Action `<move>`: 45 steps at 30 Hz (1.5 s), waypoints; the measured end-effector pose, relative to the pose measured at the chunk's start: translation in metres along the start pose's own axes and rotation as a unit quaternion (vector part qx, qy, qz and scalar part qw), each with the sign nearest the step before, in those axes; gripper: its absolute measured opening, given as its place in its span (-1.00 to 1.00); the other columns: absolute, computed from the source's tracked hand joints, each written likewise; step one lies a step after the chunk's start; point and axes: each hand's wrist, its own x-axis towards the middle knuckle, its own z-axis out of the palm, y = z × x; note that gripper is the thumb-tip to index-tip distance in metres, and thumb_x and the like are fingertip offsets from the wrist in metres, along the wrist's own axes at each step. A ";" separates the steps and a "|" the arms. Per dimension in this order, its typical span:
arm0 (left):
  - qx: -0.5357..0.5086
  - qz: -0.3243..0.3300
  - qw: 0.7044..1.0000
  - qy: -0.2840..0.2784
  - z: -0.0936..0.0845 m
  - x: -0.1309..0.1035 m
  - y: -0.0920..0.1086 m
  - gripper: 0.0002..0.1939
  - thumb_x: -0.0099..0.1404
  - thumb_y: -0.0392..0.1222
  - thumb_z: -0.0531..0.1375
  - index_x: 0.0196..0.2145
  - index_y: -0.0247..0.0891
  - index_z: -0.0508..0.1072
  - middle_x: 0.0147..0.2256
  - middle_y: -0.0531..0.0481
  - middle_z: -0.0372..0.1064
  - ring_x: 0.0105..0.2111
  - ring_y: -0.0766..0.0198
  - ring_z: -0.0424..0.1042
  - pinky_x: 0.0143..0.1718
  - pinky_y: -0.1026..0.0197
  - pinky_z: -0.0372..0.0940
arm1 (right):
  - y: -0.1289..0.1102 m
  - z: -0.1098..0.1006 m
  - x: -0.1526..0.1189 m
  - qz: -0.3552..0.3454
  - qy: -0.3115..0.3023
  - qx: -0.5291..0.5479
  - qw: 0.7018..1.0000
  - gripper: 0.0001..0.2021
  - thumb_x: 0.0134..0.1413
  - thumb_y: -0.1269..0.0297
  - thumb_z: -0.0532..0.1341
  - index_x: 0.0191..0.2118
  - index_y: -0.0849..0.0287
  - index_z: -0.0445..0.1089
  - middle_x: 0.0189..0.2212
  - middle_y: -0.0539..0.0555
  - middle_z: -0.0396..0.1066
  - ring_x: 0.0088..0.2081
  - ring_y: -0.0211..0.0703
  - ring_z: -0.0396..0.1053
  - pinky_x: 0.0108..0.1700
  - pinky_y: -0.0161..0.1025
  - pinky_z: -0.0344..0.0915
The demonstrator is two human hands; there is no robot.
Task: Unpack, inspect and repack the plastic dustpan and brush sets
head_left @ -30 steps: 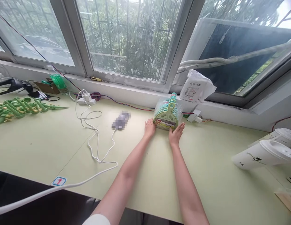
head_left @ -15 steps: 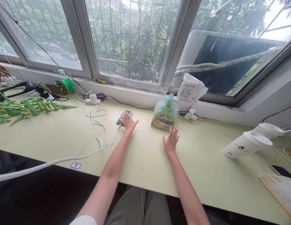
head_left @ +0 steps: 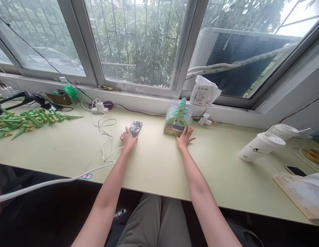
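My left hand (head_left: 128, 139) is at the near left edge of a dark phone (head_left: 136, 128), its fingers apart around the phone's lower end, where a white cable (head_left: 107, 151) runs. The phone lies flat on the pale green table (head_left: 156, 164). With fingers spread, my right hand (head_left: 184, 138) touches the lower right of a plastic-wrapped stack of small green dustpans with brushes (head_left: 178, 120). It does not grip the stack.
Green plant-like pieces (head_left: 33, 120) lie at the left, near a power strip (head_left: 99, 109). White cups (head_left: 260, 146) and a paper bag (head_left: 298, 195) are at the right. A wrapped box (head_left: 203, 93) sits on the sill.
My left hand has moved off the phone's top to its lower left side. My right hand has moved forward to the dustpan stack. The view has shifted slightly.
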 end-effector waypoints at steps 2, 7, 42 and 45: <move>0.020 0.018 1.000 0.009 -0.006 -0.022 -0.010 -0.03 0.09 0.03 0.20 0.28 -0.46 -0.15 0.01 -0.39 0.24 0.05 -0.11 0.19 0.10 -0.06 -0.03 | 0.004 0.005 0.006 0.008 0.010 0.006 1.000 -0.15 0.06 0.06 0.11 0.32 0.14 -0.43 0.33 0.31 -0.55 0.32 0.14 -0.63 0.10 0.52 -0.43; 0.040 0.057 0.997 0.039 -0.023 -0.093 -0.030 -0.08 0.13 0.09 0.18 0.28 -0.41 -0.13 -0.06 -0.30 0.28 -0.01 -0.06 0.23 0.09 -0.05 -0.01 | 0.013 0.015 0.019 0.031 0.018 0.029 0.999 -0.10 -0.04 0.07 0.21 0.30 0.05 -0.37 0.33 0.29 -0.55 0.32 0.20 -0.54 0.11 0.51 -0.33; 0.041 0.216 0.975 -0.004 -0.061 -0.188 -0.044 -0.44 0.35 -0.06 -0.06 0.26 -0.24 0.03 0.05 -0.19 0.33 0.13 -0.04 0.20 0.16 -0.46 -0.43 | 0.017 0.017 0.032 0.019 0.080 0.094 0.992 -0.03 -0.02 0.06 0.26 0.30 0.05 -0.46 0.30 0.31 -0.41 0.31 0.15 -0.27 0.20 0.26 -0.10; 0.031 0.209 0.977 0.023 -0.062 -0.189 -0.044 -0.43 0.35 -0.04 -0.06 0.26 -0.25 0.03 0.09 -0.22 0.27 0.14 -0.05 0.17 0.16 -0.45 -0.42 | 0.013 0.018 0.033 0.030 0.067 0.092 0.993 -0.03 0.01 -0.01 0.20 0.30 0.05 -0.54 0.31 0.33 -0.48 0.31 0.16 -0.29 0.17 0.34 -0.13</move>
